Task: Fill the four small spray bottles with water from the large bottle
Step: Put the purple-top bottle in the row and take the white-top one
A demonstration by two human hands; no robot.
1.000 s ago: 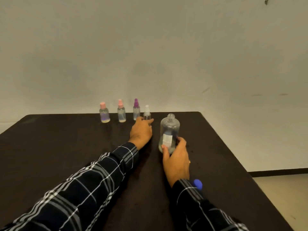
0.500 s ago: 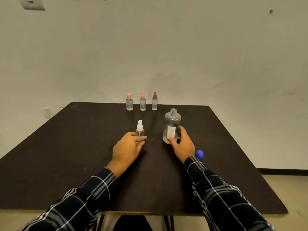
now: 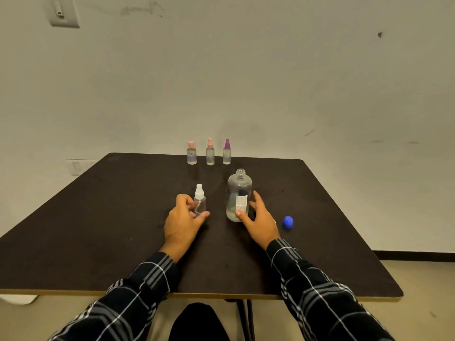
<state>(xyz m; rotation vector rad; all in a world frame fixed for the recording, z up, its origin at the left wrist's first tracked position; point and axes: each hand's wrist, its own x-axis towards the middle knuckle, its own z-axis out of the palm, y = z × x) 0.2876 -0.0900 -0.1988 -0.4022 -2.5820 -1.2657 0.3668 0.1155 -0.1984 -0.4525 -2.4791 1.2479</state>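
Note:
The large clear bottle [image 3: 238,193] stands uncapped mid-table with a little water in its base. My right hand [image 3: 259,221] holds its lower part, thumb on the front and fingers round the right side. To its left, a small spray bottle with a white top [image 3: 199,199] stands upright, and my left hand [image 3: 183,222] grips it low down between thumb and fingers. Three other small spray bottles stand in a row at the table's far edge: two pink-topped [image 3: 191,155] [image 3: 210,155] and one purple-topped [image 3: 226,153].
A blue cap [image 3: 287,222] lies on the dark table [image 3: 98,230] just right of my right hand. A pale wall rises directly behind the table's far edge. Table legs and floor show below the near edge.
My left hand drew the white-topped bottle from the back row to mid-table, beside the large bottle. My view pulled back. My right hand stayed on the large bottle.

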